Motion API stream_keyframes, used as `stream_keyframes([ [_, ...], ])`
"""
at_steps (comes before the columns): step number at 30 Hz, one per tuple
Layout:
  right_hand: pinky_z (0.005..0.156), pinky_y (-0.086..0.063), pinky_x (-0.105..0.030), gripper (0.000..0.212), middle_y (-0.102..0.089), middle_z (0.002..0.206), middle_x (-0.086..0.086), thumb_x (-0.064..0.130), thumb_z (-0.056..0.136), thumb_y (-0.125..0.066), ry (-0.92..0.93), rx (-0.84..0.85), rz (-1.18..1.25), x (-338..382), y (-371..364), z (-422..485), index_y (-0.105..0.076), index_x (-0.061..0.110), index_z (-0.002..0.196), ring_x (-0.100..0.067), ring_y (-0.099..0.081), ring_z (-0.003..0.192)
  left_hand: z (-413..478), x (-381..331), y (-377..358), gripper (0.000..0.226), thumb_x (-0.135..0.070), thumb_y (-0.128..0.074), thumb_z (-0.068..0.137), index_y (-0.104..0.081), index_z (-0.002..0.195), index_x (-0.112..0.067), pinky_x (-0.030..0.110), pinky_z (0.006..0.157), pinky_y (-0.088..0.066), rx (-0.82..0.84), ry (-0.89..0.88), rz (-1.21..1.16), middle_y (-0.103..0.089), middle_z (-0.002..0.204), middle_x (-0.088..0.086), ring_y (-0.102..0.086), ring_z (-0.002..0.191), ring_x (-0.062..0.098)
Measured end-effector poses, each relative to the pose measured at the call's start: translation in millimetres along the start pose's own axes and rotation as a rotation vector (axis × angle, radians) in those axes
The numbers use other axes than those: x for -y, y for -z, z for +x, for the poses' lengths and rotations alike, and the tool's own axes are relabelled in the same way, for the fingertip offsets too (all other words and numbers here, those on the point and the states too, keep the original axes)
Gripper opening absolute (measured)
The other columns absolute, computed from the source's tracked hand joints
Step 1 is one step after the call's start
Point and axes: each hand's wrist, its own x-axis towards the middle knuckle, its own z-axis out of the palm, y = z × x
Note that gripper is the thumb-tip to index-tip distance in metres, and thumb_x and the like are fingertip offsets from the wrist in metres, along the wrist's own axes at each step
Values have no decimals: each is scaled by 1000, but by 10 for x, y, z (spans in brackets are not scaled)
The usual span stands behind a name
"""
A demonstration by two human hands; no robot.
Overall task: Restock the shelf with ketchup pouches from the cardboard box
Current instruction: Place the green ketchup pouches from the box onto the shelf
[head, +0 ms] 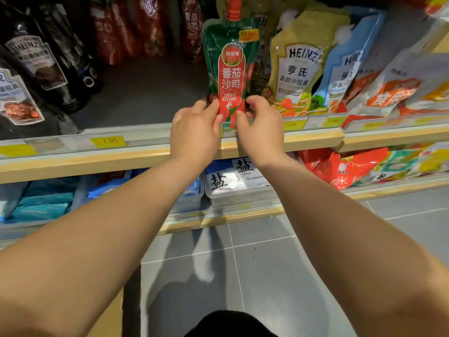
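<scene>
Gripping the ketchup pouch (230,69) by its foot, both hands are up at the shelf (136,98)! The left hand (194,132) pinches the lower left corner and the right hand (262,127) the lower right, fingers (255,100) curled in tight on the foil. Those fingers hide the pouch's base, so I cannot tell whether it rests on the shelf board. It stands upright, green and red, label facing out, its red cap blurred.

Behind the pouch to the left, red packs (145,27) sit deep in shadow, cut off by the top edge and too smeared to count. Far left of the pouch, dark Heinz pouches (41,62) run off the frame; two labels read clearly.

Count time: one ketchup pouch, two hands on it. Just right of the pouch comes one yellow Heinz pouch (298,66), then one blue Heinz pouch (347,66), then blurred white-and-orange bags (393,91). Below the pouch, on the lower shelf (218,217), sit two clear salt tubs (233,183). Below and left of the pouch is a yellow price tag (108,141) reading 7.90.
</scene>
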Motion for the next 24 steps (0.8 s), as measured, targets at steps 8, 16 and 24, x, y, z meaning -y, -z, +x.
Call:
stream_keyframes([
  [8, 90, -34, -34, 31, -65, 111, -3, 28, 88, -44, -65, 179, -139, 149, 43, 164, -59, 21, 114, -30, -54, 104, 292, -70, 56, 39, -28, -35, 94, -46, 129, -16, 45, 93, -43, 310, 56, 71, -29, 150, 14, -48, 116, 41],
  [16, 91, -30, -40, 33, -60, 114, -9, 34, 89, -40, -59, 272, -362, 129, 27, 237, -53, 13, 111, -31, -53, 106, 410, -58, 13, 55, -40, -27, 94, -21, 147, -27, 45, 103, -33, 431, 96, 130, -7, 160, 4, -40, 130, 34],
  [24, 108, -28, -38, 38, -58, 127, -5, 24, 90, -50, 121, 12, -179, 250, 51, -399, -55, 12, 126, -24, -44, 122, -162, 188, 355, 49, -26, -48, 94, -40, 141, -15, 36, 110, -29, 176, -54, -156, -45, 144, 9, -40, 132, 27],
])
